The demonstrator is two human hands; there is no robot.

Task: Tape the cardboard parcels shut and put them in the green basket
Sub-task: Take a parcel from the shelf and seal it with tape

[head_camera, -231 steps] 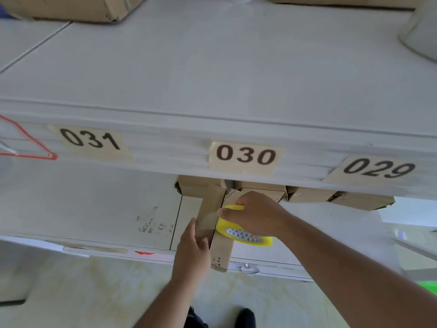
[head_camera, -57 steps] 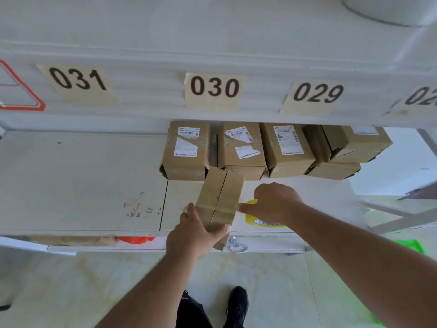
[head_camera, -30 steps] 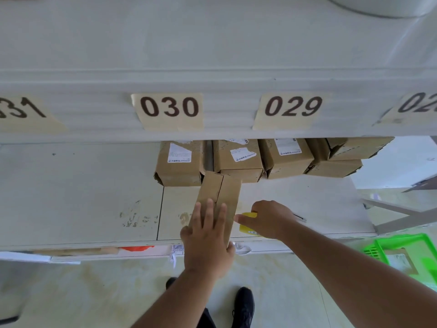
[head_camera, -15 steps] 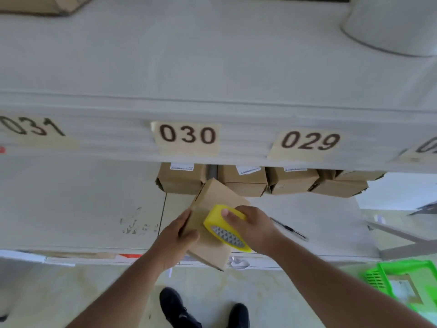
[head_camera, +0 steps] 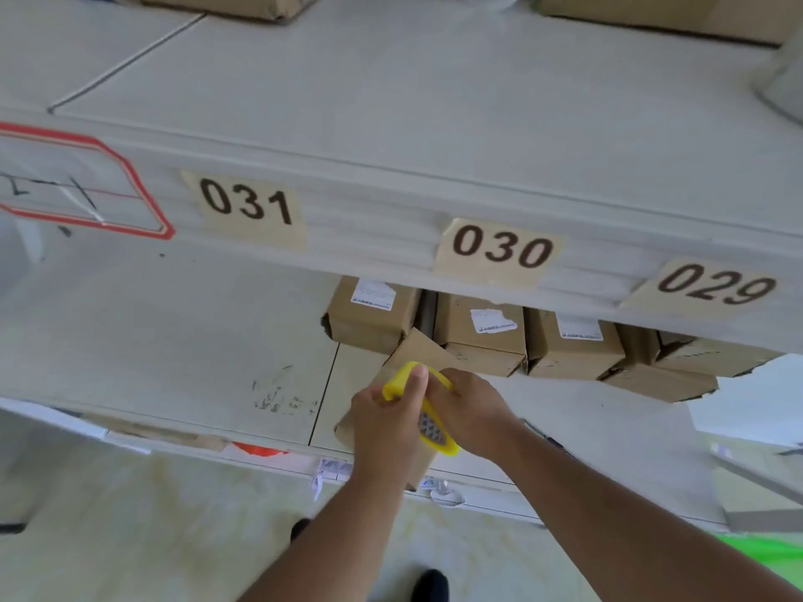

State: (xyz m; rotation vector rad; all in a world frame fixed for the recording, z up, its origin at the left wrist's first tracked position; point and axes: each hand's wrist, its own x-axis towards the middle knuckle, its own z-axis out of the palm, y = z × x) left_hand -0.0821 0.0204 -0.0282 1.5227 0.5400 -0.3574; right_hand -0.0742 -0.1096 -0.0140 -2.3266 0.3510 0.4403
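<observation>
While my left hand [head_camera: 384, 423] and right hand [head_camera: 467, 412] both clamp the yellow plastic tape dispenser [head_camera: 419, 406] over the plain brown cardboard parcel [head_camera: 415, 351] at the lower shelf [head_camera: 174, 341] edge, that unsteadied parcel may slide off, skewing the tape.

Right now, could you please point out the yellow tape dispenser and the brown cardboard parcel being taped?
yellow tape dispenser [head_camera: 402, 378]: head view, upper yellow rim.
brown cardboard parcel [head_camera: 419, 349]: head view, top corner.
</observation>
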